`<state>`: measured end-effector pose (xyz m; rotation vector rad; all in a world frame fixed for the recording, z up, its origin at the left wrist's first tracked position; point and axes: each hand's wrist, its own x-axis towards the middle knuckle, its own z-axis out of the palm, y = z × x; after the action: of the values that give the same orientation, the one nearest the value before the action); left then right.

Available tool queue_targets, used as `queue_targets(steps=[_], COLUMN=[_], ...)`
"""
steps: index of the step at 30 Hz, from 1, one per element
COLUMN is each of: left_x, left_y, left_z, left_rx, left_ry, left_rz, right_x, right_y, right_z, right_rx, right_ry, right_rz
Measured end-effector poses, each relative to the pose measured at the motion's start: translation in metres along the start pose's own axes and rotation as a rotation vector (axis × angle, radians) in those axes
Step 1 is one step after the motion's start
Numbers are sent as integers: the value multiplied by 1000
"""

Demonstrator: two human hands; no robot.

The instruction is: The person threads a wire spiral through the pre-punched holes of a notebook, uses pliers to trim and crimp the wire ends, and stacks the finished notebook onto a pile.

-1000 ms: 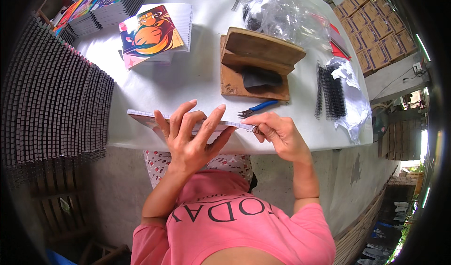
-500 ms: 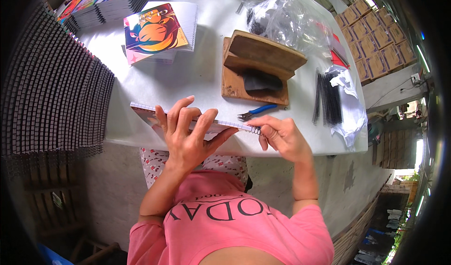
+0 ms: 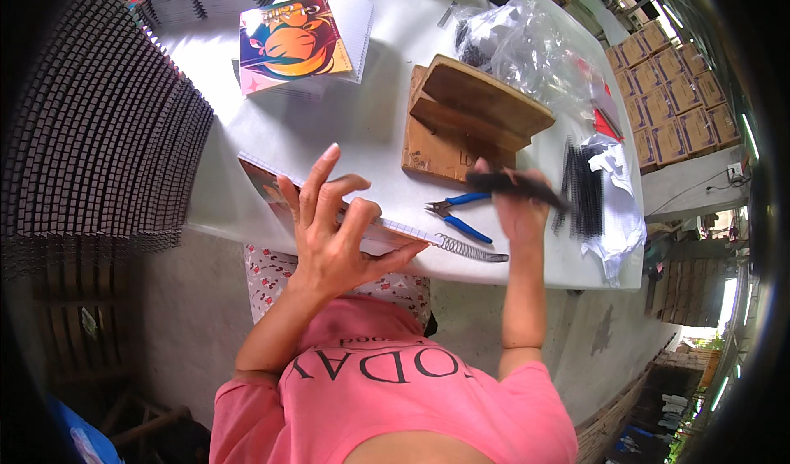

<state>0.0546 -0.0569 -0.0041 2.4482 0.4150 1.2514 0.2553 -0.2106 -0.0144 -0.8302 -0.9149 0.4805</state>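
Note:
My left hand grips a notebook on edge at the table's near side, thumb on its near face and some fingers raised. From the notebook's right end a dark spiral binding coil sticks out over the table. My right hand, smeared by motion, holds a soft-looking black piece, its exact kind unclear. Just left of that hand lie blue-handled cutting pliers, handles apart. Behind them stands an L-shaped wooden block, its base now bare.
A coloured notebook lies on others at the back left. Tall stacks of spiral-bound notebooks crowd the left edge. Black coils and crumpled white cloth lie right, below a clear plastic bag. Cartons stand beyond.
My right hand has left the coil and moved up and right, taking the black piece off the wooden block. My left hand still holds the notebook. Both plier handles now show.

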Motion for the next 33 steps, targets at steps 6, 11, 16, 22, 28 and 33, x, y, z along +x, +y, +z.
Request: queue_targets(steps=[6,11,16,22,28,33], left_x=[2,5,2,8,28,23], left_y=[-1,-5,-11,-12,-51,-54], left_z=[-6,-9,-4,-5,-32,-29], left_rx=[-33,-105,-187,-272,9,-114], left_ry=[-63,-70,6,31,-7,36], left_rz=[28,-15,-55,-51,-118,-80], right_x=[-2,17,21,29,29,44], right_y=[3,-6,-18,-7,1,10], right_z=[18,49,63,81,59,89], right_rx=[-236,-689,-447,-121,-209,-597], right_ry=[-54,-235,-399,-389,-168,62], right_rz=[339,274,103,11,236,467])
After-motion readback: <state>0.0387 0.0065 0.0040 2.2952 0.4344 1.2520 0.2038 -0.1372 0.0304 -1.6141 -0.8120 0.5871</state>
